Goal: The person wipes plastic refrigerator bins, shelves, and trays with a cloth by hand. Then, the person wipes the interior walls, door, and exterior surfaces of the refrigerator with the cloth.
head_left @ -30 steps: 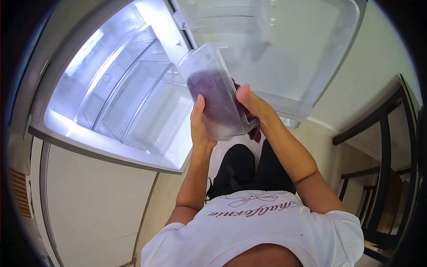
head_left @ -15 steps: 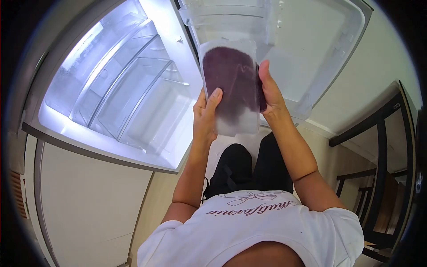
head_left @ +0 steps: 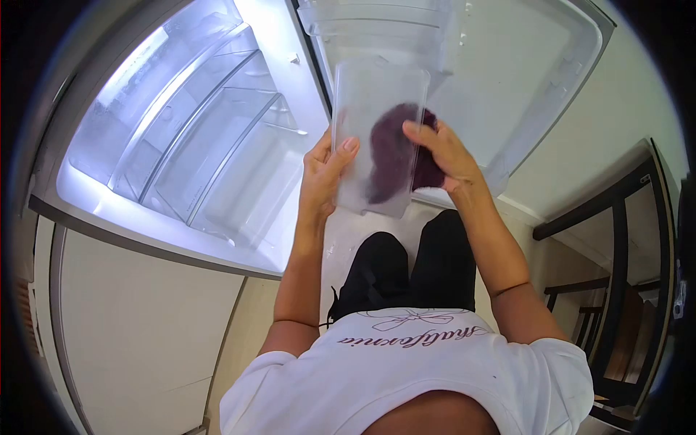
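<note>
A clear plastic bin (head_left: 355, 174) is held up in front of the open fridge door. My left hand (head_left: 325, 172) grips its left side, with the thumb on the near face and the other fingers mostly hidden behind. A dark purple cloth (head_left: 429, 165) lies against the bin's right edge, and part of it shows through the plastic. My right hand (head_left: 446, 154) holds the cloth there, its thumb over the bin's right edge and its other fingers hidden behind the cloth.
On the left is the lit fridge interior (head_left: 254, 170) with clear shelves and drawers. The open fridge door (head_left: 515, 80), with a clear door shelf (head_left: 377, 22), stands beyond the bin. A dark-framed piece of furniture (head_left: 625, 268) is at the right.
The bin has turned and now faces me more squarely. The purple cloth has slid from across the bin towards its right edge, along with my right hand.
</note>
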Action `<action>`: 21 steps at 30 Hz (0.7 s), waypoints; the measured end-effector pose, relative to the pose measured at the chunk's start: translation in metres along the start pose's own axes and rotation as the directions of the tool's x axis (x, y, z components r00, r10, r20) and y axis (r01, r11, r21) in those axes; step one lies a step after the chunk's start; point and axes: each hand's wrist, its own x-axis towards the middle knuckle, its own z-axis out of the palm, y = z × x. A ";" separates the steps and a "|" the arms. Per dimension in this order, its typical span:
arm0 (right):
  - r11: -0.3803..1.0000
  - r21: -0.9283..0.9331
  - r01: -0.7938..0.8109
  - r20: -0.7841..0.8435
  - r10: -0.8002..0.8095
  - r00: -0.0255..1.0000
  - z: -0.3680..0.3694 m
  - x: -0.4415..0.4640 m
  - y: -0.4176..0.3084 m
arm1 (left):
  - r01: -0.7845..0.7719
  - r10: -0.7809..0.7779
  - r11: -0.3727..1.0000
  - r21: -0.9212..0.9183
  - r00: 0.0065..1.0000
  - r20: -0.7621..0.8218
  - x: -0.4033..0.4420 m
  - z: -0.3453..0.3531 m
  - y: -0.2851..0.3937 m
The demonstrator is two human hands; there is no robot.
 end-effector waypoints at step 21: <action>0.047 -0.596 0.802 0.800 0.128 0.587 0.006 -0.029 0.004 | 0.579 -0.476 0.533 -0.617 0.808 0.347 -0.019 -0.011 -0.007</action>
